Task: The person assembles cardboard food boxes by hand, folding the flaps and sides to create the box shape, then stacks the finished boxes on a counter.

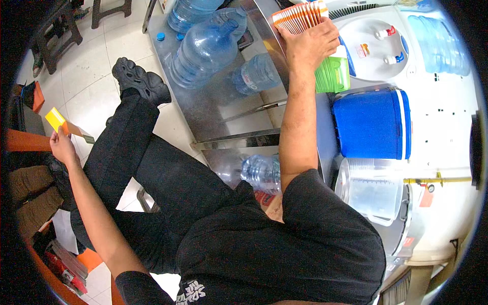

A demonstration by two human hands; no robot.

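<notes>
My left hand (63, 147), out at the left, is closed on a small yellow and orange carton (57, 119). Its lower end looks striped with a darker edge. Up at the top right, my right hand (311, 44) grips a stack of orange-and-white folded cartons (300, 15), its fingers over the edge of the row. Just below that hand lies a similar stack of green-and-white cartons (333, 75). Part of both stacks is hidden by my hand and wrist.
Large blue water bottles (203, 56) stand on a metal shelf (203, 109) ahead. A white water dispenser (363, 46), a blue bin (373, 124) and clear plastic tubs (373, 185) line the right. A dark stool (58, 38) stands far left. Brown packs (33, 188) sit at left.
</notes>
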